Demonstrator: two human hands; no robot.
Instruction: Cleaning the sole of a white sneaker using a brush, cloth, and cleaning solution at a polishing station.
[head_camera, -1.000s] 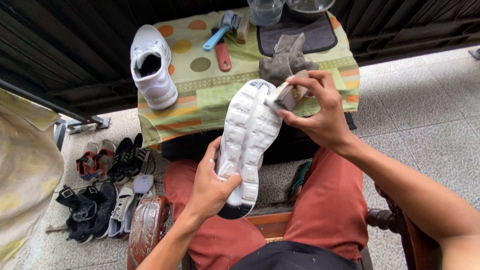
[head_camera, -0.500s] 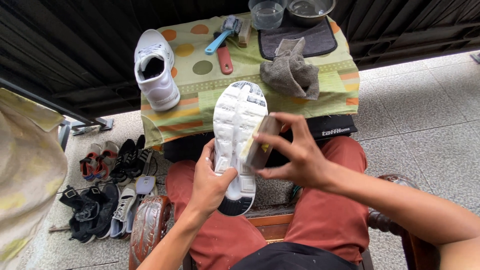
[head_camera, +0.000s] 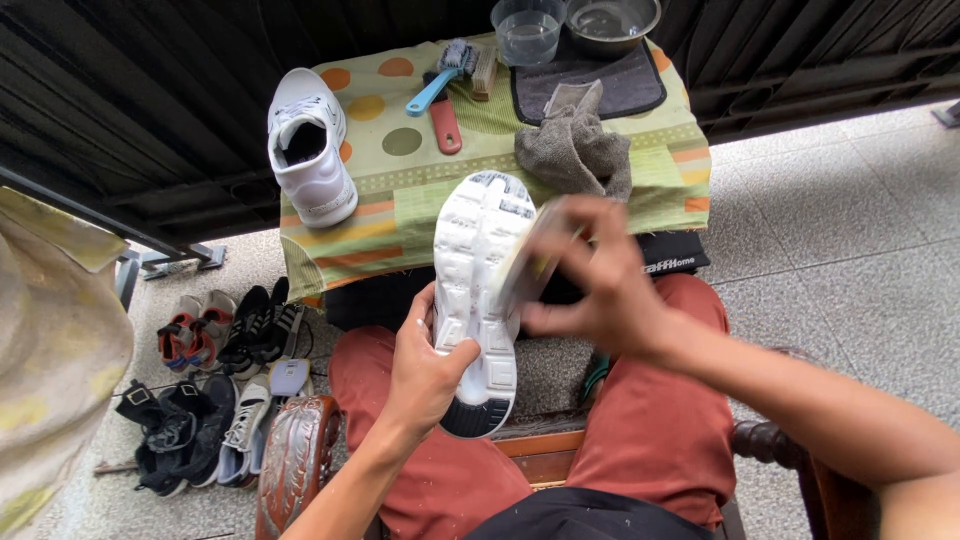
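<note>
My left hand (head_camera: 425, 370) grips a white sneaker (head_camera: 478, 290) near its heel, sole turned up toward me, above my lap in red trousers. My right hand (head_camera: 600, 285), blurred by motion, holds a small brush (head_camera: 527, 262) pressed against the right side of the sole, about midway along it. The matching white sneaker (head_camera: 310, 145) stands upright on the left part of the small table (head_camera: 400, 215), which is covered by a green cloth with coloured dots.
On the table lie a grey rag (head_camera: 575, 150), a blue-handled brush (head_camera: 440, 82), a red-handled tool (head_camera: 445, 125), a dark mat (head_camera: 620, 85), a clear cup of water (head_camera: 527, 30) and a metal bowl (head_camera: 612, 20). Several shoes (head_camera: 215, 385) lie on the floor at left.
My right hand with the brush slid down from the toe end of the sole toward its middle, then slightly back up. The left hand kept its hold on the sneaker.
</note>
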